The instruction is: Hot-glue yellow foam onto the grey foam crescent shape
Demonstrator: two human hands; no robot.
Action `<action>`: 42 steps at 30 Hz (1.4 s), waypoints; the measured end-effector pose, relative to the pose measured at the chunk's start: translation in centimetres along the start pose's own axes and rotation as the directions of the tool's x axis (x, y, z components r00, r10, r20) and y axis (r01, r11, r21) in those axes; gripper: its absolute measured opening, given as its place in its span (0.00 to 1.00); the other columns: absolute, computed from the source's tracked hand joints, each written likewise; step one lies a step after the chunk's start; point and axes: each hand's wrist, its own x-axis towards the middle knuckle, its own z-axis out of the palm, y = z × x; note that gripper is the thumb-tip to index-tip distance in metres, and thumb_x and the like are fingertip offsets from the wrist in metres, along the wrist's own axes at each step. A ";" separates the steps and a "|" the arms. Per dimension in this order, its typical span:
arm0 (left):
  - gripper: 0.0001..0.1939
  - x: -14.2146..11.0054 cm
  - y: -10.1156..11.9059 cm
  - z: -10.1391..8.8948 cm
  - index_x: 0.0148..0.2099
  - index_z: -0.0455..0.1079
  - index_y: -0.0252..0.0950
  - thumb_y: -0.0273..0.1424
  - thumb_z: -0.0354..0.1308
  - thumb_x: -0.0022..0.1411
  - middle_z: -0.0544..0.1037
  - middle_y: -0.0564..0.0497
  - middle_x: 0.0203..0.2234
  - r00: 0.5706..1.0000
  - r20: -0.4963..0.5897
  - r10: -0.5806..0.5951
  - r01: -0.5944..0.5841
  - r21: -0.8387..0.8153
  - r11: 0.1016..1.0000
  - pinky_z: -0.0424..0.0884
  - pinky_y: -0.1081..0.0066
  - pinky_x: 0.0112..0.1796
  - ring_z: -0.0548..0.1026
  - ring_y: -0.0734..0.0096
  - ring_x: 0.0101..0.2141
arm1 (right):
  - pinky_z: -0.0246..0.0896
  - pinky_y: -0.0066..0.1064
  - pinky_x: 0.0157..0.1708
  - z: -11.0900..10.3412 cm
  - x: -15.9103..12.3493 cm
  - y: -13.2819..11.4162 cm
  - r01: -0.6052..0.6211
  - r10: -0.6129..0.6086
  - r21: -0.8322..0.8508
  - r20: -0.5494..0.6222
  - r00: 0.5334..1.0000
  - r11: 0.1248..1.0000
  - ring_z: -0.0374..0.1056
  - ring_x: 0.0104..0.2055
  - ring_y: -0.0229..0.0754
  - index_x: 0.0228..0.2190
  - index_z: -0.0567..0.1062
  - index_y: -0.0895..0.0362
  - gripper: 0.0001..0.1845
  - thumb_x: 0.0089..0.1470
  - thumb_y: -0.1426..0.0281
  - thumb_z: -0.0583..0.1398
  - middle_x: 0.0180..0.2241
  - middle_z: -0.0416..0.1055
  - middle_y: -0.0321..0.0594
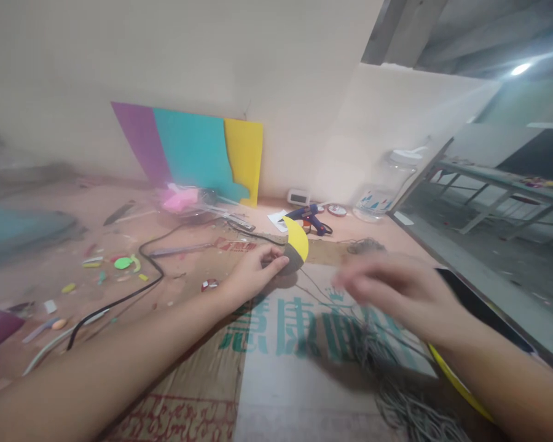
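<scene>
My left hand [267, 270] pinches a yellow crescent-edged disc [297, 240] by its left side, upright above the cardboard. The lower part of the disc looks grey, seemingly covered with cord. From it, thin grey cord [320, 288] trails to the lower right, toward a loose tangle of grey cord [410, 399]. Over that cord, my right hand [387, 282] hovers apart from the disc, its fingers curled but smeared by motion. Whether it holds the cord cannot be made out.
A glue gun [308, 216] lies behind the disc, near a clear bottle [378, 187]. Purple, teal and yellow sheets [193, 147] lean on the wall. Foam scraps [123, 263] and a black cable [141, 288] lie left. A dark phone-like slab [483, 307] rests by the right edge.
</scene>
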 end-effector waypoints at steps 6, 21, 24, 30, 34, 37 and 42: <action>0.11 0.2 0.3 0.1 0.38 0.67 0.35 0.38 0.56 0.59 0.75 0.51 0.33 0.998 -0.021 0.054 -0.052 0.066 0.996 0.67 0.72 0.34 0.73 0.71 0.33 | 0.56 0.28 0.22 3.2 4.4 7.1 -0.178 0.192 0.143 -0.090 0.977 0.974 0.59 0.22 0.35 0.32 0.73 0.56 0.12 0.53 0.59 0.60 0.23 0.65 0.32; 0.13 -0.5 0.2 0.5 0.31 0.60 0.37 0.41 0.55 0.59 0.66 0.55 0.24 0.992 0.004 0.128 -0.122 0.345 0.931 0.60 0.73 0.28 0.65 0.73 0.26 | 0.61 0.28 0.28 5.5 3.5 8.4 -0.302 0.347 0.611 0.048 0.937 0.732 0.66 0.25 0.35 0.31 0.74 0.58 0.15 0.43 0.63 0.68 0.23 0.72 0.33; 0.14 -0.5 -0.1 0.5 0.31 0.61 0.37 0.42 0.55 0.59 0.68 0.55 0.24 0.991 0.008 0.134 -0.127 0.376 0.918 0.60 0.72 0.28 0.66 0.72 0.26 | 0.60 0.27 0.28 5.6 3.5 8.2 -0.300 0.341 0.641 0.062 0.938 0.706 0.65 0.24 0.34 0.31 0.73 0.57 0.14 0.43 0.64 0.69 0.22 0.71 0.32; 0.14 -0.7 0.0 0.6 0.32 0.63 0.36 0.43 0.55 0.59 0.70 0.53 0.26 0.992 0.017 0.127 -0.123 0.398 0.909 0.61 0.71 0.29 0.67 0.71 0.27 | 0.58 0.26 0.27 5.6 3.4 8.2 -0.300 0.340 0.668 0.075 0.938 0.681 0.65 0.24 0.33 0.30 0.71 0.56 0.13 0.45 0.65 0.68 0.22 0.70 0.31; 0.14 -0.8 0.1 0.6 0.32 0.64 0.36 0.42 0.55 0.59 0.70 0.53 0.26 0.991 0.027 0.130 -0.130 0.397 0.908 0.62 0.71 0.30 0.68 0.70 0.28 | 0.59 0.26 0.27 5.5 3.4 8.4 -0.294 0.331 0.674 0.078 0.941 0.677 0.66 0.23 0.34 0.30 0.71 0.56 0.13 0.45 0.66 0.68 0.22 0.71 0.32; 0.13 -0.7 0.1 0.5 0.33 0.64 0.36 0.42 0.55 0.59 0.71 0.52 0.27 0.991 0.025 0.129 -0.128 0.391 0.911 0.62 0.71 0.30 0.68 0.70 0.28 | 0.59 0.25 0.28 5.4 3.4 8.5 -0.297 0.322 0.689 0.097 0.942 0.661 0.67 0.25 0.33 0.30 0.72 0.57 0.11 0.46 0.68 0.68 0.22 0.72 0.33; 0.13 -0.5 0.1 0.5 0.33 0.63 0.35 0.41 0.55 0.60 0.70 0.53 0.27 0.991 -0.020 0.134 -0.118 0.362 0.925 0.62 0.71 0.30 0.68 0.70 0.29 | 0.63 0.27 0.32 5.5 3.4 8.5 -0.305 0.314 0.711 0.124 0.941 0.634 0.69 0.29 0.34 0.34 0.75 0.57 0.15 0.43 0.69 0.70 0.27 0.74 0.34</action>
